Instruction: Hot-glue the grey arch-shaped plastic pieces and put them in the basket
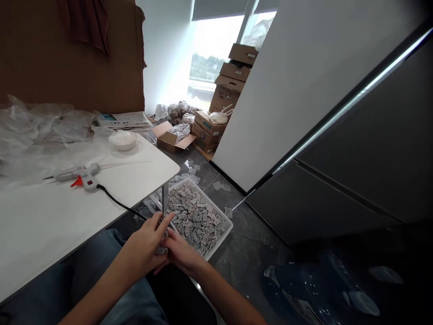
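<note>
My left hand [144, 246] and my right hand [184, 255] meet above my lap, beside the near corner of a white tray [221, 241]. Their fingers are curled around a few small grey-and-white striped pieces [164, 235], mostly hidden by the fingers. The tray sits on the floor, heaped with several similar flat, looped pieces [196, 214] like small clips. On the table to the left lies a glue gun [88, 177] with a red trigger, its nozzle pointing left. Its black cable [118, 201] runs off the table edge behind my left hand.
A white table [142, 174] fills the left, with a white bowl [122, 140], clear plastic bags [50, 124] and newspapers [125, 120]. An open carton [172, 140] and stacked boxes [225, 95] stand near the window. Blue water bottles [304, 289] are at lower right.
</note>
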Demonstrator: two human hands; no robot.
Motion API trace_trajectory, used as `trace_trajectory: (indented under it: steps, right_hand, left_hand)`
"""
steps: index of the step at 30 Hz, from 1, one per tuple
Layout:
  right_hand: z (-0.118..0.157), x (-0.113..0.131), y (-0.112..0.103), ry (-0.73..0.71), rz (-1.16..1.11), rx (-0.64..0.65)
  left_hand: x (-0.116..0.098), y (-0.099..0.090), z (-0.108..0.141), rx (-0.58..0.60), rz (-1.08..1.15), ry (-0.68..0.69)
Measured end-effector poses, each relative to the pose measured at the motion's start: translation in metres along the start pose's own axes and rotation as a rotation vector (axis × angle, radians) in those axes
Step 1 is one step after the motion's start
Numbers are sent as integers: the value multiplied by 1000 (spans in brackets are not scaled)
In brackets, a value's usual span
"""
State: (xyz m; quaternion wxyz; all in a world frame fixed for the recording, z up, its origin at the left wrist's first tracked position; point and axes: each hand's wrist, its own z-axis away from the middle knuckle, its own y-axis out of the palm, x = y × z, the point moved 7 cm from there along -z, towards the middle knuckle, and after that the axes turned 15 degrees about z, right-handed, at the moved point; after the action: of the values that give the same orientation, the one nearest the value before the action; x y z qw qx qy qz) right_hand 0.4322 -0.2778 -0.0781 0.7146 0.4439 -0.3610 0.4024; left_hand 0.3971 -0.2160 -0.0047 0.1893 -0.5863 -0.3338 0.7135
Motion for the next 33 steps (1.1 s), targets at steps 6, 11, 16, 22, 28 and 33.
trace_trajectory:
  steps: [6, 11, 16, 22, 28, 33]
  right_hand:
    - [-13, -12, -75, 24, 68, -271]
    - [-5, -64, -192, 288, 165, -569]
    - [21, -137, -261, 628, 239, -704]
    - [26, -179, -301, 761, 332, -774]
    - [19, -196, -328, 810, 391, -813]
    - [28, -219, -336, 886, 388, -816]
  left_hand:
    - [1, -12, 9, -146, -213, 138]
    - [11, -40, 63, -252, -251, 144]
    - [22, -41, 114, -296, -250, 126]
    - [22, -22, 118, -255, -326, 188]
    - [21, -21, 110, -244, -353, 212]
    - [23, -16, 105, -215, -348, 175]
